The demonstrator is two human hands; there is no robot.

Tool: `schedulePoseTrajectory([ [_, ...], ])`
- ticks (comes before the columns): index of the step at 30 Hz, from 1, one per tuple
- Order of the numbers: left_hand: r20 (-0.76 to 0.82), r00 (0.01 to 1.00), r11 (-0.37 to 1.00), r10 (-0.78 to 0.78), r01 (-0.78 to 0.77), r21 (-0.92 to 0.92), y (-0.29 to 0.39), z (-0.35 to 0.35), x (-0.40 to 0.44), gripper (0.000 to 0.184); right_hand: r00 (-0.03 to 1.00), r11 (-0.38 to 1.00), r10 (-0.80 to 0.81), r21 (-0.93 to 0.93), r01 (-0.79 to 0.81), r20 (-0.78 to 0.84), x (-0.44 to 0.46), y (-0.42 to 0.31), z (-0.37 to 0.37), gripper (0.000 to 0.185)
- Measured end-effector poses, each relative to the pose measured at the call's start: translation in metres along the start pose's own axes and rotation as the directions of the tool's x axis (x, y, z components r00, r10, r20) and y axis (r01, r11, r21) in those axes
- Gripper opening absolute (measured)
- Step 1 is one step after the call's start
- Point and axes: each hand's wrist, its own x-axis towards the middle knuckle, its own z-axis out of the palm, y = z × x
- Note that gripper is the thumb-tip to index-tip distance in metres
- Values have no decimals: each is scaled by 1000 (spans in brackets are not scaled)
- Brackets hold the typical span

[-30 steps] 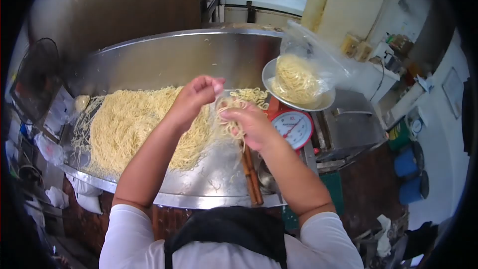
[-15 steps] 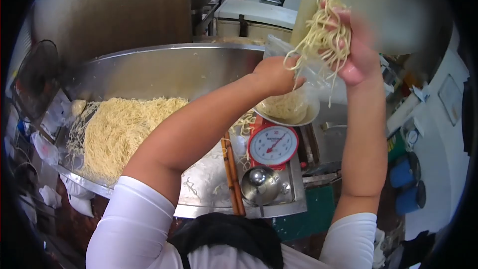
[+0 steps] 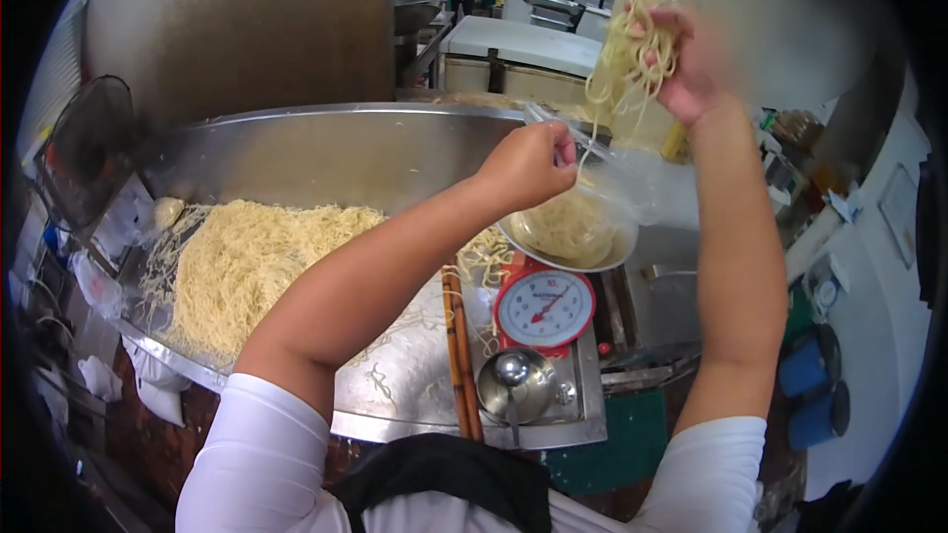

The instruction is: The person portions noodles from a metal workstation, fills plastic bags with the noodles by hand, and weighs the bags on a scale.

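Note:
My right hand (image 3: 688, 64) is raised at the upper right, its fingers wrapped round a bunch of noodles (image 3: 632, 44) whose strands dangle. Lower and to the left, my left hand (image 3: 538, 166) is closed on the upper edge of a clear plastic bag (image 3: 624, 188). One long strand hangs beside its fingers. Noodles show inside the bag, which rests in a bowl (image 3: 620, 255) on top of a red dial scale (image 3: 544, 307). A large heap of noodles (image 3: 262, 262) lies in the metal tray (image 3: 395, 390), left of my left arm.
Bamboo sticks (image 3: 458, 350) lie across the tray near its right end. Beside them is a metal bowl (image 3: 533, 400) with a ladle (image 3: 512, 370) in it. A fan (image 3: 89, 153) stands at the left, blue bins (image 3: 805, 365) at the right. Two people are in the background.
My left hand has drawn back slightly left and down, away from the noodles in my right hand. Those noodles are slightly farther left and hang more loosely. The camera view has shifted slightly.

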Motion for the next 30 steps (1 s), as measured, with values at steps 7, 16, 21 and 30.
schedulePoseTrajectory([
  [7,94,966,870,-241,258,-420,4,-15,-8,31,846,815,515,-227,-533,-138,-17,106,-13,22],
  [16,7,953,852,-303,274,-446,-9,-18,-9,32,964,216,268,-974,-66,-6,-6,73,-19,19],
  [21,30,946,833,-324,300,-466,-9,-23,-11,23,995,269,41,-960,76,90,-12,68,-20,15],
  [30,87,962,862,-261,272,-427,2,-14,-13,27,963,-215,-48,-944,248,264,-23,93,-4,16],
])
